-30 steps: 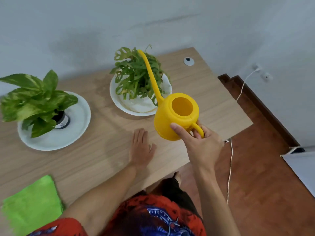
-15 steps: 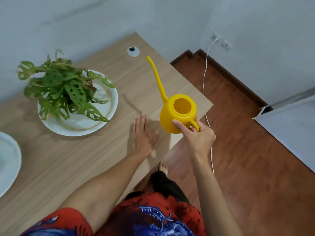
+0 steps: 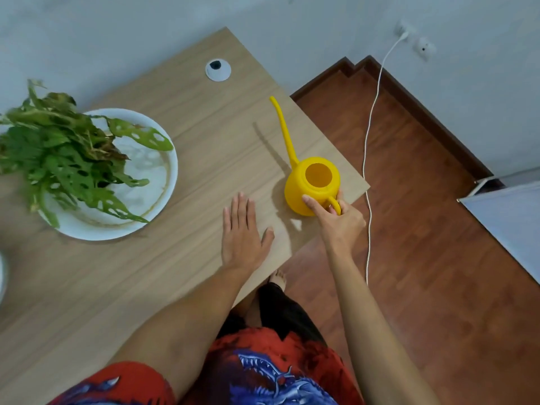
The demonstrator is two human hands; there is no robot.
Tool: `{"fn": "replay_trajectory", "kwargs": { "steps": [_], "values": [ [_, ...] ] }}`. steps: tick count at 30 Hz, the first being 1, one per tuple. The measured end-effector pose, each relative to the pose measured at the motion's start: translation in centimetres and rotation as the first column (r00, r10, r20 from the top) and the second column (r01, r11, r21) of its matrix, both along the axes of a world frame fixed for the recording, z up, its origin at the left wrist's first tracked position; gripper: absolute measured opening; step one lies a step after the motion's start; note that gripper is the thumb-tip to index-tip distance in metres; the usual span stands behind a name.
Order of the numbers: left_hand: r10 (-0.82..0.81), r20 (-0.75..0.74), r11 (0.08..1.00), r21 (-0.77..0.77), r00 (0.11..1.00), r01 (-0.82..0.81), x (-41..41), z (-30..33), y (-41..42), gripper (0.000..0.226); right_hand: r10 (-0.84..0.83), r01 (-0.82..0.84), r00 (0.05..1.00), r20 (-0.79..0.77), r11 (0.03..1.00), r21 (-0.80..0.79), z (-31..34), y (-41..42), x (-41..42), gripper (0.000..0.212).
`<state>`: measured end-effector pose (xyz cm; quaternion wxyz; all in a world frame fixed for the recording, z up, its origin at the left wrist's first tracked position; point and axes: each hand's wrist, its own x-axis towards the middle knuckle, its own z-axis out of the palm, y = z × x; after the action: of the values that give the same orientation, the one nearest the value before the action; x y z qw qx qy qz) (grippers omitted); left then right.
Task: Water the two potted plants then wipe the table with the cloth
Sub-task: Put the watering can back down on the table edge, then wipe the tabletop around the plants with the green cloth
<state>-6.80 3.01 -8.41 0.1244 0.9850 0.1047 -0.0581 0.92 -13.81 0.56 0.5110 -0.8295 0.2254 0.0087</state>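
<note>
A yellow watering can (image 3: 309, 185) with a long thin spout stands near the right corner of the wooden table (image 3: 146, 287). My right hand (image 3: 340, 220) grips its handle, thumb against the can's body. My left hand (image 3: 242, 235) lies flat on the table, fingers spread, just left of the can. A green potted plant (image 3: 58, 153) with holed leaves sits on a white plate (image 3: 157, 182) at the left. A sliver of a second white plate (image 3: 1, 276) shows at the left edge; its plant and the cloth are out of view.
A round white cable grommet (image 3: 218, 70) sits in the table's far corner. A white cord (image 3: 368, 159) runs from a wall socket (image 3: 404, 32) down across the brown wooden floor (image 3: 438, 258). A white panel (image 3: 508, 223) stands at the right. The table edge is right beside the can.
My right hand carried the watering can away from the holed-leaf plant and lowered it onto the table's right corner. The view swung right, so the second plant and the green cloth left the frame.
</note>
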Motion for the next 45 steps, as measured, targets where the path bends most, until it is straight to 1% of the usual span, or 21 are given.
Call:
{"fn": "replay_trajectory", "kwargs": {
  "steps": [2,4,8,11,15,17,20,23,25,26,27,28,30,32,34,36,40,42,44,45],
  "values": [
    [0.003,-0.014,1.000,0.028,1.000,-0.003,0.0,0.0,-0.1,0.083,-0.006,0.006,1.000,0.007,1.000,-0.020,-0.9,-0.3,0.7,0.061],
    [0.005,-0.027,0.998,0.058,1.000,-0.003,0.2,-0.1,-0.2,0.083,0.011,-0.011,1.000,-0.005,1.000,-0.008,-1.3,-0.5,1.4,0.055],
    [0.003,-0.046,0.997,0.082,0.999,0.001,0.2,-0.3,-0.3,0.083,0.064,-0.064,0.998,-0.016,0.998,-0.018,-2.1,-1.2,1.7,0.051],
    [0.013,-0.035,0.998,0.067,0.999,-0.011,0.3,-0.3,-0.3,0.084,0.050,-0.050,0.999,-0.011,0.999,0.010,-2.6,-1.4,1.7,0.051],
    [0.016,-0.020,0.999,0.047,1.000,-0.015,0.3,-0.2,-0.3,0.084,0.071,-0.071,0.997,0.022,0.997,-0.014,-2.0,-1.2,1.4,0.052],
    [0.015,-0.016,0.999,0.043,1.000,-0.015,0.2,-0.1,-0.4,0.084,0.071,-0.068,0.996,0.045,0.996,-0.055,-1.9,-1.1,1.1,0.058],
    [0.015,-0.020,1.000,0.024,1.000,-0.014,0.3,-0.1,-0.4,0.084,0.064,-0.060,0.996,0.063,0.996,-0.065,-1.9,-1.0,0.9,0.064],
    [0.018,-0.043,0.999,0.031,0.999,-0.016,-0.2,0.0,-0.2,0.084,0.124,-0.122,0.990,0.063,0.992,-0.044,-1.8,-0.7,0.1,0.074],
    [0.002,-0.073,1.000,0.027,0.997,0.000,0.4,0.1,-0.2,0.084,0.159,-0.152,0.983,0.087,0.985,-0.083,-1.9,-0.9,-0.1,0.092],
    [0.000,-0.081,1.000,0.013,0.997,0.001,0.2,0.2,-0.2,0.085,0.191,-0.176,0.975,0.112,0.975,-0.136,-1.9,-0.8,-1.0,0.103],
    [-0.005,-0.091,1.000,-0.015,0.996,0.004,0.4,0.5,-0.1,0.085,0.225,-0.196,0.965,0.133,0.960,-0.200,-2.1,-0.8,-1.6,0.110],
    [-0.005,-0.095,0.998,-0.061,0.996,-0.001,0.4,0.7,0.0,0.086,0.264,-0.219,0.954,0.145,0.938,-0.268,-2.1,-0.6,-2.3,0.111],
    [0.025,-0.087,0.993,-0.112,0.996,-0.035,-0.3,1.2,0.5,0.088,0.349,-0.275,0.927,0.136,0.881,-0.386,-2.3,-0.1,-4.1,0.104],
    [0.096,-0.077,0.988,-0.116,0.992,-0.105,-2.4,1.5,1.5,0.089,0.431,-0.320,0.895,0.113,0.798,-0.511,-2.7,0.9,-5.8,0.097],
    [0.157,-0.078,0.979,-0.120,0.985,-0.166,-5.4,1.9,2.9,0.088,0.507,-0.371,0.857,0.087,0.725,-0.580,-3.1,2.4,-7.5,0.090],
    [0.210,-0.072,0.969,-0.116,0.975,-0.218,-8.8,2.3,4.7,0.087,0.584,-0.439,0.809,0.067,0.676,-0.592,-3.6,4.5,-9.4,0.085],
    [0.316,-0.062,0.942,-0.096,0.947,-0.321,-16.2,2.6,9.2,0.086,0.722,-0.609,0.691,0.023,0.600,-0.519,-5.1,9.8,-14.2,0.074],
    [0.346,-0.061,0.933,-0.082,0.936,-0.350,-19.7,2.6,11.3,0.085,0.795,-0.686,0.607,0.002,0.525,-0.504,-5.7,12.6,-16.6,0.070],
    [0.409,-0.052,0.908,-0.079,0.911,-0.412,-24.1,2.4,14.0,0.086,0.869,-0.736,0.495,0.007,0.423,-0.528,-6.2,16.2,-19.9,0.066],
    [0.436,-0.058,0.895,-0.080,0.898,-0.440,-25.9,2.4,15.1,0.086,0.891,-0.750,0.455,-0.002,0.382,-0.540,-6.5,17.7,-21.2,0.064]
  ]
}}
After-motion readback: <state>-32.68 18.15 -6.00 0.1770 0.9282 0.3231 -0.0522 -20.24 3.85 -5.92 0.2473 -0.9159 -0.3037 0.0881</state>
